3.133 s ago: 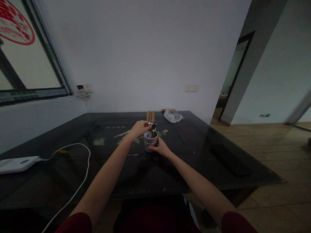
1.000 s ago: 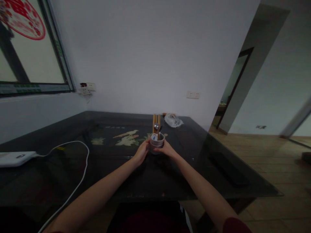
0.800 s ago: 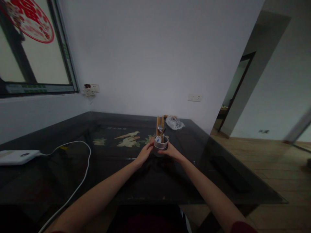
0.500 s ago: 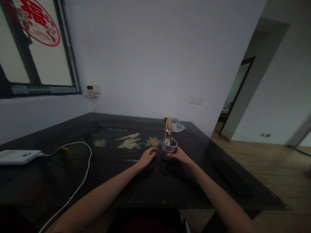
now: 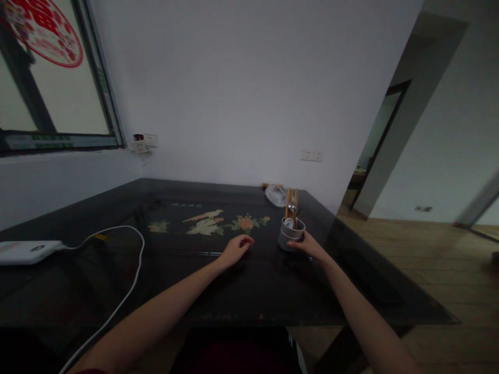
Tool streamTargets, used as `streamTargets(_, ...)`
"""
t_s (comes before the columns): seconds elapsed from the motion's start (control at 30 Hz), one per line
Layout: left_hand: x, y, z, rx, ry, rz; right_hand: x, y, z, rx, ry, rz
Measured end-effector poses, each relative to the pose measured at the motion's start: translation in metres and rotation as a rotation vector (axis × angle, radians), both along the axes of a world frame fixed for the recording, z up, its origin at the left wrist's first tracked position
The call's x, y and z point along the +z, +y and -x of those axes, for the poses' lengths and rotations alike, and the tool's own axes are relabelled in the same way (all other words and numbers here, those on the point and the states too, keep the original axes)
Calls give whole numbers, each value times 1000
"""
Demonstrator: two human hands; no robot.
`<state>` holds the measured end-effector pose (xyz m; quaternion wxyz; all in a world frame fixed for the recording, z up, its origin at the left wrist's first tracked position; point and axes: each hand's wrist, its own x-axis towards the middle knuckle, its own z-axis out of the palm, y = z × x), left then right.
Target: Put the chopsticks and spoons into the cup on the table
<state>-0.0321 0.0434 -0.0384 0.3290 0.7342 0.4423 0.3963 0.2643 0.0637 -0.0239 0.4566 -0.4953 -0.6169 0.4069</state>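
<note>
My right hand (image 5: pixel 310 246) is wrapped round the right side of a grey utensil cup (image 5: pixel 287 241), with its thumb across the front. Wooden chopsticks (image 5: pixel 296 200), a shiny metal spoon (image 5: pixel 291 207) and a white spoon (image 5: pixel 289 223) stand up in the cup. The cup is upright at the table's right part. To its left, apart from it, my left hand (image 5: pixel 235 249) rests at the dark tabletop with loosely bent fingers and nothing in it. The fingers of my right hand behind the cup are hidden.
A crumpled clear plastic bag (image 5: pixel 276 195) lies behind the cup near the wall. At the left, a white power bank (image 5: pixel 29 252) has a white cable (image 5: pixel 139 265) trailing over the table's front edge. A dark flat object (image 5: pixel 370 275) lies at the right.
My right hand has moved the utensil cup to the right, away from my left hand. The plastic bag behind it is now more exposed. My left hand stays nearly in place.
</note>
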Motion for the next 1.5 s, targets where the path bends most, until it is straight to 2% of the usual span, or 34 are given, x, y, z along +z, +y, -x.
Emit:
streamTargets(0.17,1,-5,0,-28,163,-129,-3,-2,-8,-61,-18,-29)
streamTargets(0.33,3,-8,0,-62,225,-191,-4,-3,-11,-117,-52,-37)
streamTargets(0.9,2,-6,2,-112,309,-269,-3,0,-17,-125,-67,-39)
streamTargets(1.5,6,-8,2,-127,332,-254,-1,-3,-13,-130,-63,-66)
